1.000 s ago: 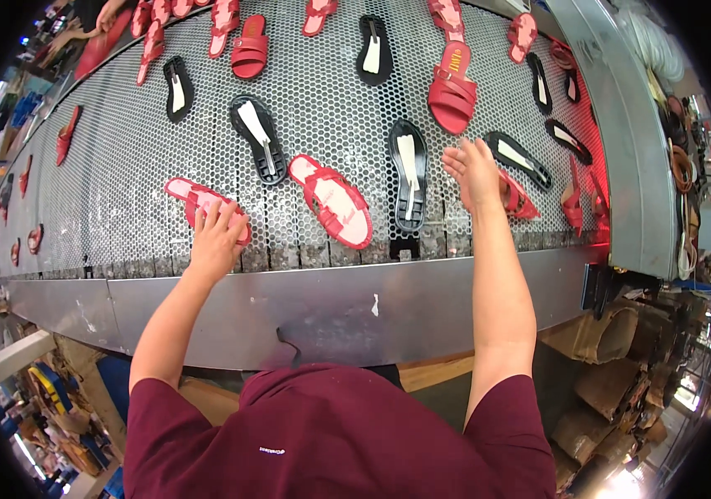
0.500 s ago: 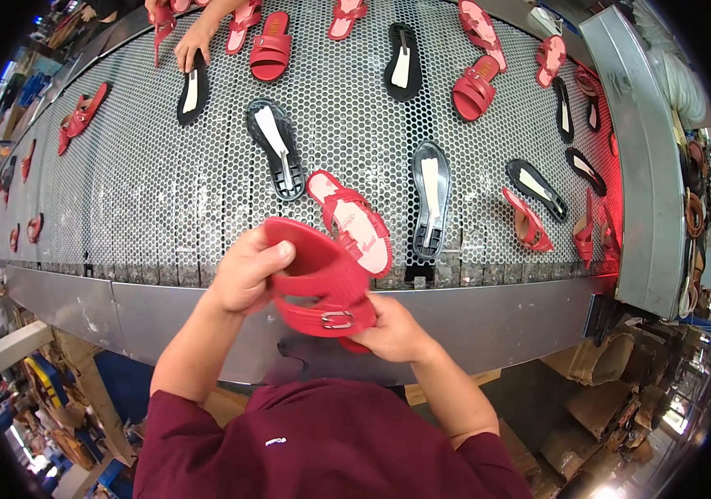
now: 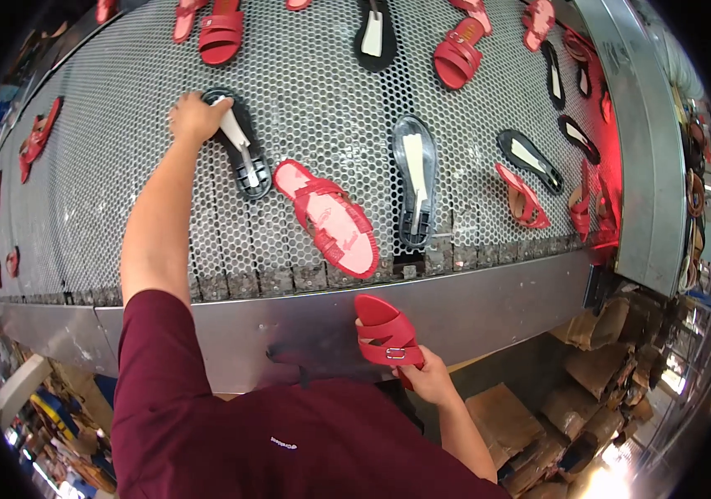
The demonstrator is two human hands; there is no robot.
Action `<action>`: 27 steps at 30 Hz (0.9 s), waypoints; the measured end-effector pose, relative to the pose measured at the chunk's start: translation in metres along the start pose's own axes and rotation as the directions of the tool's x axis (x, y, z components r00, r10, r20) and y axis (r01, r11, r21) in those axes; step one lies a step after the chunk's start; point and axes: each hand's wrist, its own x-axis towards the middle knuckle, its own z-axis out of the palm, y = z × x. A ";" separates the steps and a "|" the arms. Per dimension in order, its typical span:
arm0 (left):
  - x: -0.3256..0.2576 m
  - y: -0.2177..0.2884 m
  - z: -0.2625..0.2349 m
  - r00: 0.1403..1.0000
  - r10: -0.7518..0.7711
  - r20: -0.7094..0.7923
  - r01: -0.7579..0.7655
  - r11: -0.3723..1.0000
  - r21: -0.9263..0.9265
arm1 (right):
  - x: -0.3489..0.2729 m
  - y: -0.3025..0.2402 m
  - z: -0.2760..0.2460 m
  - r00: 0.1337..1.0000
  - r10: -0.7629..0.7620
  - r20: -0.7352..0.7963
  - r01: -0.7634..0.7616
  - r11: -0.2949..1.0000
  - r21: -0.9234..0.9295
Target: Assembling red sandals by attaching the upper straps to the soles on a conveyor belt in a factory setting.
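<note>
My left hand [image 3: 195, 119] reaches far over the mesh belt, its thumb across the toe end of a black shoe sole [image 3: 247, 154] with a white strip down its middle. The fingers curl at the sole's left edge, their tips hidden. Low in front of the belt, my right hand [image 3: 428, 378] is closed around a red slide sandal [image 3: 384, 328] with crossed straps and a silver buckle. Just right of the black sole lies a red sandal with a pink insole [image 3: 334, 220]. Farther right is a clear-edged dark sole [image 3: 414, 179], also with a white strip.
The perforated metal belt [image 3: 314, 116] carries several more red sandals and black soles. A metal rail [image 3: 247, 333] edges its near side. A metal housing [image 3: 646, 150] with red light beside it stands at the right. Cardboard boxes [image 3: 505, 424] lie below right.
My left hand has let go of the red slide sandal and stretched forward to the black sole. My right hand has lowered the sandal rightward. The other person's hands are out of view.
</note>
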 end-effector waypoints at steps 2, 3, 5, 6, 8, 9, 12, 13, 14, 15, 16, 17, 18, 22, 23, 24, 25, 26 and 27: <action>-0.004 -0.008 -0.004 0.995 0.036 -0.092 -0.046 0.993 -0.104 | 0.003 0.014 -0.003 1.000 0.021 -0.008 -0.020 1.000 0.016; -0.008 -0.014 -0.006 0.991 0.000 -0.132 -0.027 0.979 -0.204 | 0.004 0.021 -0.005 0.999 0.035 0.003 -0.035 0.999 0.027; -0.008 -0.043 -0.010 0.971 -0.068 -0.231 -0.043 0.894 -0.446 | 0.006 0.023 -0.005 1.000 -0.003 -0.007 0.003 1.000 -0.023; -0.006 -0.066 -0.014 0.954 -0.091 -0.285 -0.061 0.874 -0.483 | 0.009 0.020 -0.006 0.999 -0.046 0.006 0.046 0.996 -0.079; -0.040 -0.060 -0.037 0.965 -0.250 -0.084 0.047 0.477 -0.877 | 0.005 0.006 -0.010 0.998 -0.049 -0.028 0.048 0.998 -0.047; -0.053 -0.067 -0.051 0.960 -0.278 -0.030 0.049 0.270 -0.962 | 0.004 -0.001 -0.012 0.998 -0.058 -0.038 0.057 0.998 -0.025; -0.085 -0.125 -0.092 0.996 -0.076 0.039 0.013 -0.311 -0.950 | 0.003 -0.001 -0.021 0.989 -0.134 -0.062 0.144 0.967 0.211; -0.108 -0.125 -0.111 0.996 0.010 0.090 0.087 -0.377 -0.922 | 0.001 -0.001 -0.024 0.983 -0.165 -0.080 0.180 0.951 0.253; -0.138 -0.114 -0.132 0.994 0.074 0.081 0.103 -0.382 -0.918 | 0.000 0.001 -0.029 0.981 -0.170 -0.090 0.188 0.947 0.260; -0.164 -0.113 -0.147 0.981 0.168 0.095 0.158 -0.412 -0.897 | 0.001 0.005 -0.034 0.979 -0.187 -0.085 0.204 0.936 0.287; -0.188 -0.107 -0.155 0.979 0.176 0.106 0.166 -0.376 -0.912 | 0.001 0.008 -0.039 0.976 -0.201 -0.084 0.218 0.924 0.313; -0.212 -0.099 -0.157 0.980 0.159 0.122 0.171 -0.352 -0.920 | -0.001 0.005 -0.045 0.983 -0.169 -0.065 0.181 0.916 0.357; -0.235 -0.088 -0.153 0.980 0.142 0.138 0.178 -0.327 -0.928 | -0.002 0.004 -0.049 0.983 -0.172 -0.062 0.183 0.913 0.365; -0.322 -0.010 -0.091 0.886 0.284 0.367 0.451 -0.341 -0.825 | -0.003 0.004 -0.066 0.980 -0.186 -0.067 0.198 0.895 0.400; -0.341 0.011 -0.073 0.842 0.349 0.411 0.523 -0.343 -0.780 | -0.002 0.005 -0.071 0.969 -0.243 -0.048 0.242 0.888 0.391; -0.357 0.032 -0.059 0.793 0.407 0.453 0.592 -0.341 -0.730 | -0.001 0.007 -0.075 0.955 -0.297 -0.023 0.282 0.879 0.384; -0.370 0.055 -0.046 0.787 0.389 0.480 0.597 -0.281 -0.751 | -0.001 0.009 -0.077 0.962 -0.273 -0.015 0.257 0.884 0.391; -0.379 0.072 -0.034 0.779 0.368 0.507 0.603 -0.219 -0.768 | 0.000 0.010 -0.078 0.956 -0.293 0.005 0.267 0.879 0.394; -0.384 0.081 -0.022 0.753 0.418 0.507 0.627 -0.225 -0.746 | 0.001 0.011 -0.079 0.948 -0.317 0.021 0.283 0.874 0.396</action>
